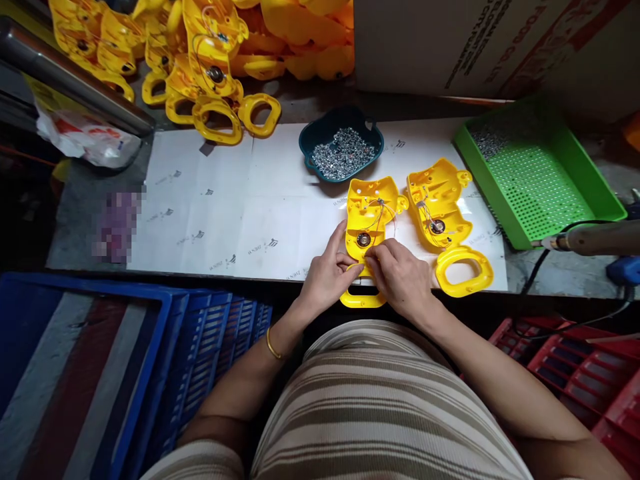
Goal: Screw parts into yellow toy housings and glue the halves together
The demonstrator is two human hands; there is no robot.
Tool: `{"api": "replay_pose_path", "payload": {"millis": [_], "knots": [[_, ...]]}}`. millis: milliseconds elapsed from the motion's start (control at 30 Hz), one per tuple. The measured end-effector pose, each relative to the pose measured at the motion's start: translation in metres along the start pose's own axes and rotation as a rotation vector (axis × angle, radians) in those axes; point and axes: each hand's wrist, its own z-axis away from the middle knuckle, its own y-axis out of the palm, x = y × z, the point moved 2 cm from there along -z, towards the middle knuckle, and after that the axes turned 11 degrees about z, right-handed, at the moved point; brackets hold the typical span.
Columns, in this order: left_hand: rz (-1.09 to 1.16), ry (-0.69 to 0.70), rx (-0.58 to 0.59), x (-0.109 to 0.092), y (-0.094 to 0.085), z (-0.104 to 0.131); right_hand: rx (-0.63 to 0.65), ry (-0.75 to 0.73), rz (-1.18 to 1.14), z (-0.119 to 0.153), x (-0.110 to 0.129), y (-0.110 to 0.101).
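In front of me lies a yellow plastic toy shell [367,210], its hollow side up, with thin wires and a round dark speaker inside and a ring handle at its near end. My left hand [327,270] grips the shell's left edge just above the handle, thumb and fingers drawn together. At the same narrow part, my right hand [403,273] has its fingertips pinched; whatever is between them is hidden. A second yellow shell [440,200], also wired, lies to the right with its handle toward me.
A dark teal basket [310,150] of small metal screws stands behind the shells. On the right are a green perforated tray [545,193] and an electric screwdriver [590,238]. More yellow shells [210,60] pile up at the back left. Blue crates [200,347] stand below left.
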Motion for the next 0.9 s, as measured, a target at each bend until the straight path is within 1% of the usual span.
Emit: {"api": "replay_pose_path", "payload": {"millis": [133,233,367,467,533,633,733,833,900], "knots": [[-0.004,0.022,-0.015,0.002,0.001,-0.001,-0.047,0.001,0.023,-0.003,0.003,0.007],[0.005,0.033,-0.041,0.004,0.001,-0.003,-0.114,-0.014,-0.024,-0.003,0.0,0.011],[0.022,0.035,-0.051,0.005,0.001,-0.003,-0.215,-0.091,-0.146,0.006,-0.007,0.015],[0.036,0.023,-0.049,0.006,0.0,-0.003,-0.257,-0.18,-0.109,0.016,-0.01,0.016],[0.042,0.023,-0.041,0.006,-0.001,-0.004,-0.232,-0.243,-0.015,0.022,-0.009,0.018],[0.026,0.034,-0.023,0.004,-0.002,-0.005,-0.145,-0.293,0.131,0.025,-0.004,0.022],[-0.015,0.041,-0.024,0.004,-0.003,-0.003,-0.108,-0.318,0.174,0.027,-0.001,0.021],[-0.045,0.029,-0.033,0.007,-0.006,0.002,-0.143,-0.333,0.056,0.032,-0.004,0.012],[-0.042,0.002,-0.004,0.01,-0.011,0.007,-0.226,-0.29,-0.11,0.034,-0.011,0.003]]}}
